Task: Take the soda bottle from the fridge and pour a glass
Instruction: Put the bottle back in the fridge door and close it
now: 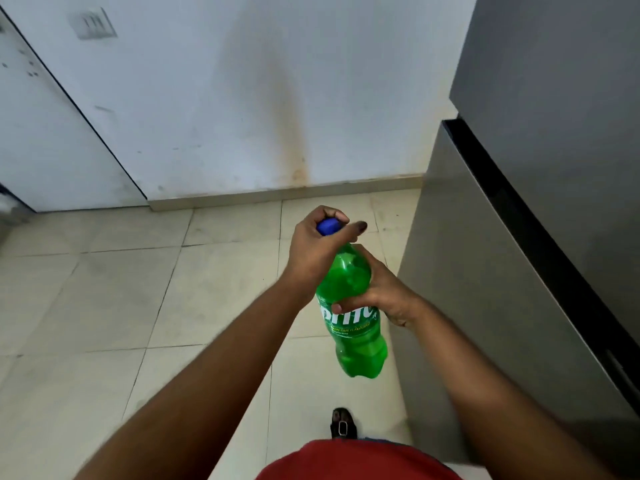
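Note:
A green soda bottle [356,327] with a blue cap [328,226] hangs in the air in front of me, tilted with its top away from me. My left hand [311,251] is closed around the cap and neck. My right hand [384,292] grips the bottle's upper body from the right side, fingers wrapped over the label's top edge. The grey fridge [519,237] stands at the right with its doors shut. No glass is in view.
A white wall [242,98] with a brown stain runs ahead, with a light switch [92,24] at the upper left. A white door [45,143] is at the left. Beige floor tiles [121,289] lie below. My sandalled foot [343,424] shows near the fridge.

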